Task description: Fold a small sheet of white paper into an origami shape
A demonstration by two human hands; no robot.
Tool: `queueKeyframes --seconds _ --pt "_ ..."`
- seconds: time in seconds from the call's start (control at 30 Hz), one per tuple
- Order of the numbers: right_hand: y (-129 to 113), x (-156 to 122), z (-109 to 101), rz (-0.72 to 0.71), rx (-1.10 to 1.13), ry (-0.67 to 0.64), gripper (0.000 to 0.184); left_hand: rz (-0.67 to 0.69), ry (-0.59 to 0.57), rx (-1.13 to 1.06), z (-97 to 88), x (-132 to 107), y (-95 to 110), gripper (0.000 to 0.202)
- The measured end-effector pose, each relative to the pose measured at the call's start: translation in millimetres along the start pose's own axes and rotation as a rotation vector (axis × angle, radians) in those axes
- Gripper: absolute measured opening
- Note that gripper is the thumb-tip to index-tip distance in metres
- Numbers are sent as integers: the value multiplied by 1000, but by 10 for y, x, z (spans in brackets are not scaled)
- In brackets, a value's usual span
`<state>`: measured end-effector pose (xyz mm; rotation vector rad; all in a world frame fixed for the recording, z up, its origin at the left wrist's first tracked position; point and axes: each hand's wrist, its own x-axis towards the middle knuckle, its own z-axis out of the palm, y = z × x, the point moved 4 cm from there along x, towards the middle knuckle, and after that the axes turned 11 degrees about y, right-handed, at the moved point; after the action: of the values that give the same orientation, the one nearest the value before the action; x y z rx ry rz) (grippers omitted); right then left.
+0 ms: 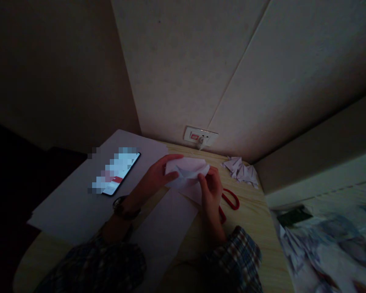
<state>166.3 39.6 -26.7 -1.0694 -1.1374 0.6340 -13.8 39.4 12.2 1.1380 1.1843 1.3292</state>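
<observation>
Paper folded into a small white packet (189,163) is sitting between both hands over the middle of the pale wood-grain table (256,228); whether its lower edge is touching the sheets beneath, I cannot tell. The left hand (160,171) is pinching the left end, thumb on the near face and forefinger along the top edge, probably to steady the fold. The right hand (212,185) is pinching the right end, thumb in front and fingers curling behind, partly hidden; this grip is likely controlling the raised flap there. Both ends being held is apparently letting the middle gape towards the wearer.

A loose white paper strip (167,221) is lying below, near the forearms. Red-handled scissors (233,199) are resting beside the right wrist, seemingly parked within reach. A lit black-edged phone (117,185) is lying on a broad white paper stack (76,207) at left, perhaps for easy viewing. Pointed white folded-paper pieces (240,171) are bunching at the far right corner, well apart from the hands.
</observation>
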Motion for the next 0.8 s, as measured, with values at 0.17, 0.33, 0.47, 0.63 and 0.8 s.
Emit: queueKeyframes --seconds 0.17,0.33,0.47,0.63,0.8 --pt "-19 -6 5 -24 1 -21 10 -14 30 6 3 21 -23 50" --pt "-42 -7 13 -4 1 -42 11 -55 33 4 -12 13 -45 53" --pt "-41 -11 22 14 4 -55 12 -62 35 2 -12 7 -37 54" --pt "-26 -13 30 28 36 -68 12 -64 45 1 -7 6 -45 52" --pt "-20 -33 45 85 67 -66 17 -69 86 -21 -10 14 -63 48"
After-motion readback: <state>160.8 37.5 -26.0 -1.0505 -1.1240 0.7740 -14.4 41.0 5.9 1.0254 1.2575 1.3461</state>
